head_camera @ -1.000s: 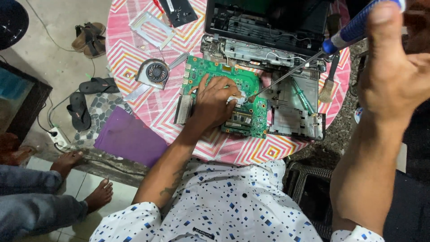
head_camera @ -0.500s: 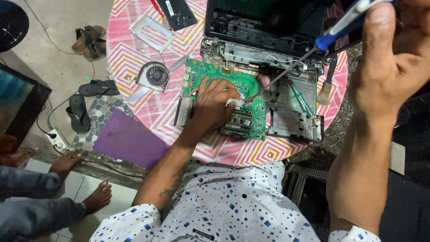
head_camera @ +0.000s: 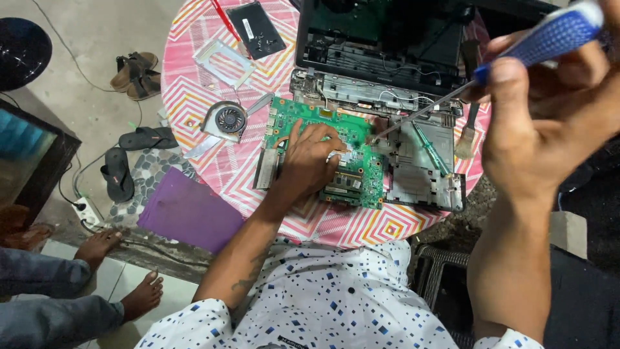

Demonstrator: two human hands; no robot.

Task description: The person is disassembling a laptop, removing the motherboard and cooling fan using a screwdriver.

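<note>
My left hand (head_camera: 311,161) presses flat on a green circuit board (head_camera: 361,174) that lies over the base of an opened laptop (head_camera: 426,174) on a round table. My right hand (head_camera: 549,123), raised close to the camera, grips a blue-handled screwdriver (head_camera: 536,39). Its long metal shaft slants down and left, and the tip (head_camera: 373,138) sits at the board's right edge, just beside my left fingers. The dark lid and screen part of the laptop (head_camera: 387,39) stands open at the back.
The table wears a pink zigzag cloth (head_camera: 194,97). On it lie a cooling fan (head_camera: 229,119), a metal bracket (head_camera: 223,61), a black cover plate (head_camera: 257,29), a green screwdriver (head_camera: 429,148) and a small brush (head_camera: 466,139). Another person's bare feet (head_camera: 123,271), sandals (head_camera: 129,165), a purple mat (head_camera: 187,210) and a power strip (head_camera: 87,210) are on the floor at left.
My right hand with the screwdriver has lifted nearer to the camera and shifted right; the tip stays at the board's edge. My left hand has stayed on the board.
</note>
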